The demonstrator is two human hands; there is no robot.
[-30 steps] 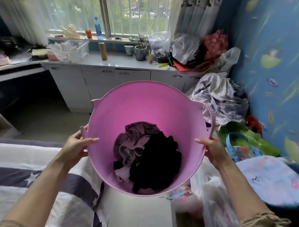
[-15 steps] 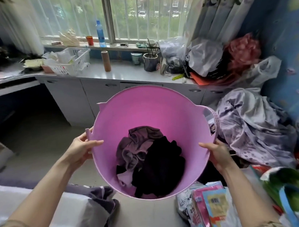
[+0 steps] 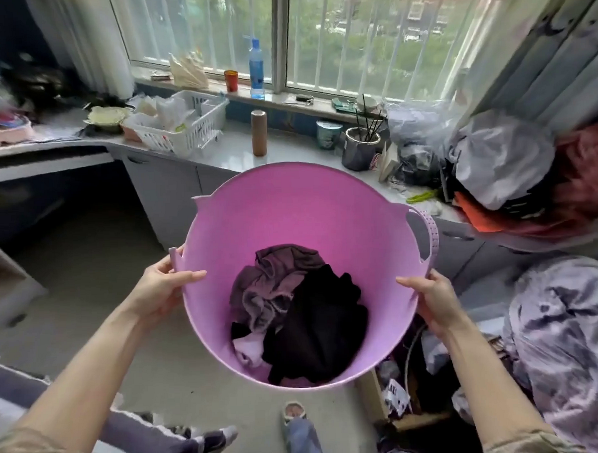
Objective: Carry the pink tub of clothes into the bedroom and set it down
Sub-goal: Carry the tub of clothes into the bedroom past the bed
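The pink tub (image 3: 290, 206) hangs in the air in front of me, tilted so its mouth faces me. Dark clothes (image 3: 301, 315), a mauve garment and a black one, lie bunched at its bottom. My left hand (image 3: 160, 290) grips the tub's left rim, thumb over the edge. My right hand (image 3: 431, 299) holds the right rim just below the looped handle (image 3: 428, 234). The tub is above the pale floor (image 3: 88, 287), well off it.
A white counter (image 3: 287, 151) with cabinets runs under the window, holding a white basket (image 3: 183, 125), a brown cylinder (image 3: 258, 133) and cups. Piled bags and cloth (image 3: 500, 156) fill the right side. Bedding (image 3: 156, 441) lies at bottom left, my foot (image 3: 293, 411) below the tub.
The view has swung left and closer to the counter; the blue wall and bed have slid out of sight. The tub stays held in both hands in the same grip.
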